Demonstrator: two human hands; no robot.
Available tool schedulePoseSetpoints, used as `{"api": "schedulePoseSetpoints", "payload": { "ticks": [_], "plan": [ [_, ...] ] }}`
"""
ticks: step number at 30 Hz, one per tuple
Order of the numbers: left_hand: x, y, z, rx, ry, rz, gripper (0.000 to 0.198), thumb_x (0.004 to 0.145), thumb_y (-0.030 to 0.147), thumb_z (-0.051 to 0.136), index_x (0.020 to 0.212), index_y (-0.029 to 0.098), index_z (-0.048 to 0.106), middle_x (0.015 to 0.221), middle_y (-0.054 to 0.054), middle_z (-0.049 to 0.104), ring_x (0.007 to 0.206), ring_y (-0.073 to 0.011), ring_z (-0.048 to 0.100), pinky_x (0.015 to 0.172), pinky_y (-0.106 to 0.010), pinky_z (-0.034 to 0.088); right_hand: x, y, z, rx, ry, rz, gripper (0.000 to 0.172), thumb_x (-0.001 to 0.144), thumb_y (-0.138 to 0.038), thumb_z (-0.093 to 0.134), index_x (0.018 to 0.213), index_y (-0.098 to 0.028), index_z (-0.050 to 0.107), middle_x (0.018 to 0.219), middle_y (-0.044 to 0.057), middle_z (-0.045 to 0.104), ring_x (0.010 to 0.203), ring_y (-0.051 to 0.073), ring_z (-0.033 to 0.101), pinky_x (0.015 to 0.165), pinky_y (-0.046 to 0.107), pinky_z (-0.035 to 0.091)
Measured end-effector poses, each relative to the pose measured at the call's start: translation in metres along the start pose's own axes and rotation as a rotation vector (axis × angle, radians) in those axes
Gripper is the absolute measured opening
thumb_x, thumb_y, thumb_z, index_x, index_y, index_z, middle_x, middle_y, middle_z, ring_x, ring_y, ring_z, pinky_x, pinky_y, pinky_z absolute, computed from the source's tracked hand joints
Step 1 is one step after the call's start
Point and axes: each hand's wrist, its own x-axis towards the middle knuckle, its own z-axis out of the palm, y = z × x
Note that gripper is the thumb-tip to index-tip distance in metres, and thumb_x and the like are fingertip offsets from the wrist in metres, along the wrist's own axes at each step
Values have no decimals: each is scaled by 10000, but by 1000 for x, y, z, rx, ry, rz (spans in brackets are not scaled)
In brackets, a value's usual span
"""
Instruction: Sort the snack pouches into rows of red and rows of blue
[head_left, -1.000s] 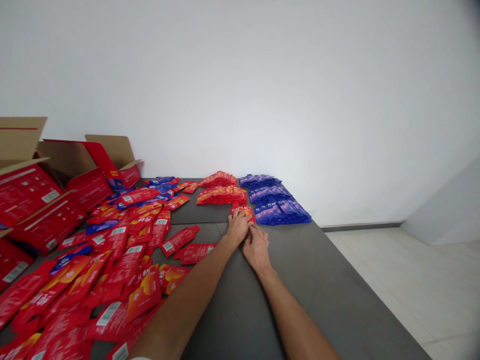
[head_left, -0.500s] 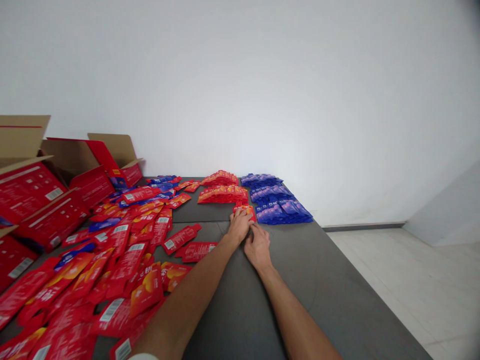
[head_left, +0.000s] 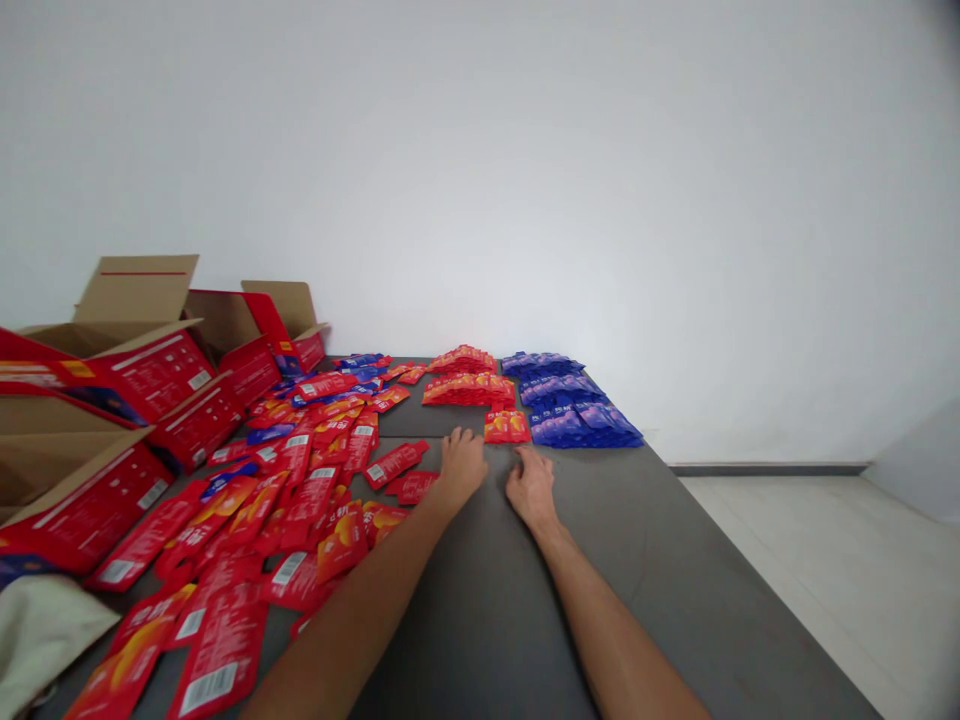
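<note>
Two bare hands were out over the dark grey table [head_left: 652, 610], apart from each other. Left hand [head_left: 463, 468]: fingers slightly spread and lightly bent, nothing seen in it; fingertips just left of the small red pile [head_left: 507, 428], a visible gap between. Right hand [head_left: 532, 487]: index finger pointing inward just short of that same pile, other fingers curled; underside hidden from where I stood, so couldn't tell how far closed or whether it gripped anything. Couldn't call contact there either.

Small red pile lay flat, printed fronts up, near the left edge of the front blue row [head_left: 585, 425]. Behind that, the middle blue row [head_left: 553, 388] and back blue row [head_left: 541, 364]. Two longer red rows sat further back on the left: nearer red row [head_left: 469, 389], farther red row [head_left: 462, 358].

Loose packets [head_left: 311, 490], mostly red with some blue, lay scattered left of the left hand, several barcode side up. Open cartons [head_left: 161, 375] stood past them at far left. Pale cloth [head_left: 45, 635] at the near left corner.
</note>
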Motion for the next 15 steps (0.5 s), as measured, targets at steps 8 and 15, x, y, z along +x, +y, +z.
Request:
{"api": "schedulePoseSetpoints", "payload": {
  "ticks": [8,15],
  "plan": [
    [-56,-27,-20,56,-148,-157,367,723,225,586,1083,172,634,1162,-165,621,1167,-355,495,955,-500,368,-17,-24,2,52,-147,-122,380,821,-111,461,1132,-159,672,1096,106,687,1090,261,531,925,341,398],
    [-63,-31,-9,-143,-116,-120,538,739,124,534,1276,131,507,1229,-174,617,1216,-288,522,1026,-428,363,-30,-43,-8,95,-389,-354,537,756,-111,520,1279,-213,587,1279,77,609,1159,238,493,964,354,370]
  ]
}}
